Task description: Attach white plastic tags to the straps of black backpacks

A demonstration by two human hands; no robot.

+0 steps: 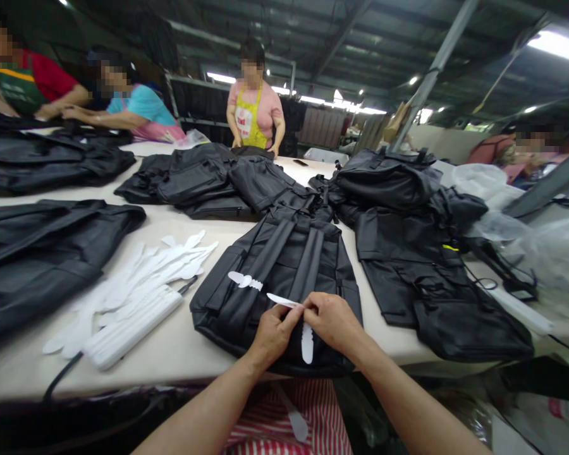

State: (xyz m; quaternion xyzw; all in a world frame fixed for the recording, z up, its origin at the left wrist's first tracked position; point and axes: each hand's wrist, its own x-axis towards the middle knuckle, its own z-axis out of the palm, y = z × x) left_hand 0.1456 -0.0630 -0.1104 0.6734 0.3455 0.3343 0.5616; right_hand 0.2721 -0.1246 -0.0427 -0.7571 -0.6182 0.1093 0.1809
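A black backpack (227, 316) lies in front of me with its two shoulder straps facing up. Both my hands are over its lower right part, fingertips close together. My left hand (271, 333) pinches a thin white strip (281, 300) that points left. My right hand (336, 321) has its fingers closed at the strip's other end, and the exact grip is hidden. Below the right fingers a white round-ended piece (307, 346) hangs over the bag; whether it belongs to the same strip I cannot tell. Another white strip (245, 280) is wrapped around the left strap.
Loose white strips (146, 272) and a white bundle (133, 332) lie on the table to the left. More black bags (203, 180) lie behind, with others (398, 272) at the right. A strip (294, 420) rests on my striped apron. Co-workers stand across the table.
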